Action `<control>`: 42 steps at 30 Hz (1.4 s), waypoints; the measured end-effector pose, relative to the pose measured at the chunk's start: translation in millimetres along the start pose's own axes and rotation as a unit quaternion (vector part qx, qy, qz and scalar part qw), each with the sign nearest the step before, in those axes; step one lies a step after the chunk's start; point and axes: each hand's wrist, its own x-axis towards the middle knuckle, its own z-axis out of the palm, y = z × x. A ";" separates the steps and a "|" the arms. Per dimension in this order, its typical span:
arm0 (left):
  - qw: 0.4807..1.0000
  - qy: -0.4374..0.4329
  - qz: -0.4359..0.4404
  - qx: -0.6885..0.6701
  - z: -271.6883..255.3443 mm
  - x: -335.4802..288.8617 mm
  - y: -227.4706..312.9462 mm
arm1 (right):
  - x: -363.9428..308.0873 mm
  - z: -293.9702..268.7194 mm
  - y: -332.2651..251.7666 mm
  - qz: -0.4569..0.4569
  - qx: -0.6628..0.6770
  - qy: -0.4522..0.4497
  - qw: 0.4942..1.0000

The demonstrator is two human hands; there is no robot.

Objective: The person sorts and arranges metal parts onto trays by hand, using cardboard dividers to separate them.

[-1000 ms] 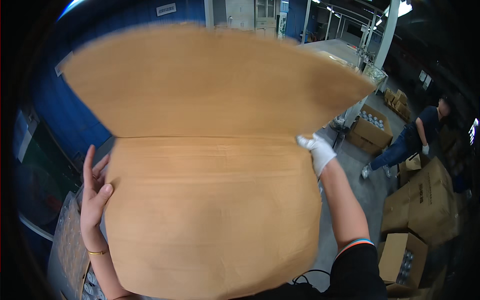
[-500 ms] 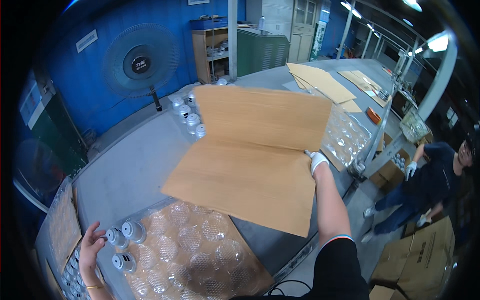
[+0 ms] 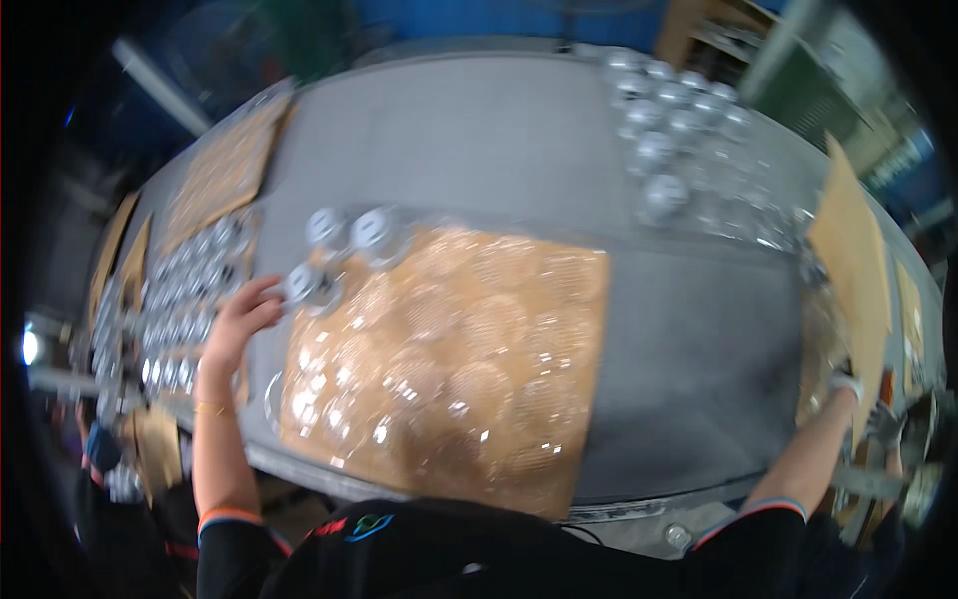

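My right hand [image 3: 848, 387], in a white glove, grips the edge of a brown cardboard sheet [image 3: 854, 255] that stands nearly upright at the far right. My bare left hand [image 3: 244, 317] has its fingers stretched apart and holds nothing. Its fingertips are close to a silver metal cup-shaped part [image 3: 311, 288]; blur hides whether they touch. Two more such parts, one of them here [image 3: 375, 236], sit at the far left corner of a clear plastic tray [image 3: 489, 384] with round hollows. Brown cardboard shows beneath that tray.
Rows of silver parts [image 3: 664, 150] stand in another clear tray at the far right of the grey table [image 3: 449, 130]. More parts [image 3: 195, 290] stand in rows at the left, beside a cardboard-backed tray [image 3: 230, 165]. A gloved hand of another person [image 3: 884, 424] shows at the right edge.
My view has swung so that the table's left side shows more. The cardboard sheet in my right hand has moved from over the table to the far right and now stands on edge.
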 end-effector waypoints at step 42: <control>0.692 0.195 0.687 0.107 -39.1 -40.4 -58.6 | -758.2 222.9 481.3 -0.013 -0.276 -0.476 0.835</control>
